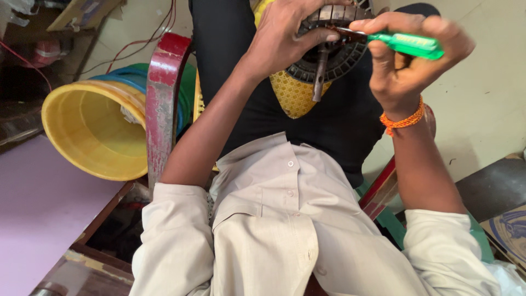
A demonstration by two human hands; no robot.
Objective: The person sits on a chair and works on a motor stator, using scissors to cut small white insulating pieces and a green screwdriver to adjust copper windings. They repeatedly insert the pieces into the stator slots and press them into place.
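Yellow bucket (90,131) lies tipped on its side at 9 o'clock, mouth open toward the camera, with a blue and a green rim nested behind it. Just to its right stands a worn red chair arm (163,93), running from 11 o'clock downward.

Left hand (285,35), at 12 o'clock, fingers wrapped over the upper edge of a round dark motor part (329,60), thumb pressing across its face. Grip closed and firm on the part's rim. The part has a ribbed, slotted ring and a dull metal shaft (319,77) sticking down from its centre toward 6 o'clock. It sits over the person's lap, against black trousers, with a yellow patterned piece (293,96) just below it.

Right hand (408,68), at 1 o'clock, is closed tightly around the green handle of a screwdriver (408,44). The dark blade points toward 9 o'clock and its tip meets the ring of the motor part, just under the left fingers. Orange thread band (404,120) circles the right wrist.

Pale buttoned shirt (285,230) fills 6 o'clock. Cardboard box (507,233) at 4 o'clock, on the floor.
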